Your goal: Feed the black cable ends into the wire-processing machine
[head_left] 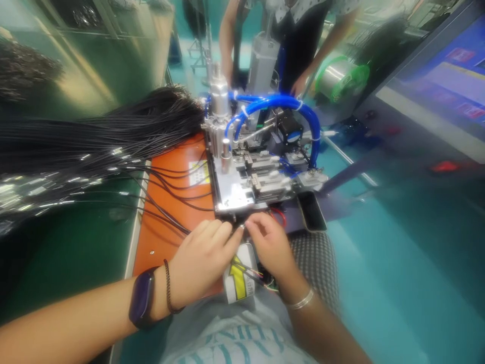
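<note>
At the front edge of a pneumatic clamping fixture [231, 194], the left hand [200, 258] and right hand [271, 247] pinch a thin black wire [178, 226] between their fingertips, steadying its end near the clamps; the wire bundle [113, 146] fans across an orange mat [162, 247], apparently leaving slack.

Near, pale letters reading "HIN" on the white shirt [242, 344]; the yellow-arrow white tag [238, 275] and the left yellow label [199, 172] are too blurred to read.
</note>
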`<state>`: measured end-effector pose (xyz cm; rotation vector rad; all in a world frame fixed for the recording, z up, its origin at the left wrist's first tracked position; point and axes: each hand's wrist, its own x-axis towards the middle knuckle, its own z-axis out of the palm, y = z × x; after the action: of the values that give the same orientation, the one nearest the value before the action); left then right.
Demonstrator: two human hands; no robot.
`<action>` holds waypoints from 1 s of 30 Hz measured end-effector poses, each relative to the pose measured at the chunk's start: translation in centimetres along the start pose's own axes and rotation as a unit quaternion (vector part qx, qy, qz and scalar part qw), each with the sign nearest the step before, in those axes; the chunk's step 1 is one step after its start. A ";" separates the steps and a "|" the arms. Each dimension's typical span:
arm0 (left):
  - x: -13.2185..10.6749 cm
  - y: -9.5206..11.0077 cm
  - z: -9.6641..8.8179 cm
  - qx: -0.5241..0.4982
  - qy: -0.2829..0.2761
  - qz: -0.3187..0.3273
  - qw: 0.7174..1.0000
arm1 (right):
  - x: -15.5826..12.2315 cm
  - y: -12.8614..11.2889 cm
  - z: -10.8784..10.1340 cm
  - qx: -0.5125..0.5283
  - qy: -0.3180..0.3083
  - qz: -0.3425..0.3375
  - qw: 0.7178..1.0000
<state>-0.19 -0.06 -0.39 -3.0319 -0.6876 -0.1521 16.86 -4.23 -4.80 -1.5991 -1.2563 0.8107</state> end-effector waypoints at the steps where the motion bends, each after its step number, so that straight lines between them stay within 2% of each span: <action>1: 0.0 -0.1 0.1 -0.001 0.006 0.000 1.000 | 0.1 0.0 -0.1 0.001 -0.003 0.004 1.000; 9: 0.0 -0.1 0.4 -0.024 0.010 -0.013 1.000 | 0.0 1.4 -0.8 0.064 -0.063 0.083 0.992; 19: 0.1 -0.1 0.5 -0.026 -0.017 -0.026 0.999 | -0.2 1.5 -0.4 0.100 -0.063 0.091 0.989; 30: 0.1 0.0 -0.2 -0.040 -0.057 -0.025 0.997 | 0.0 0.8 -0.6 0.078 -0.068 0.102 0.989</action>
<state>-0.14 -0.04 -0.15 -3.1205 -0.7850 -0.0087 17.68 -4.39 -5.35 -1.5834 -1.1052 1.1344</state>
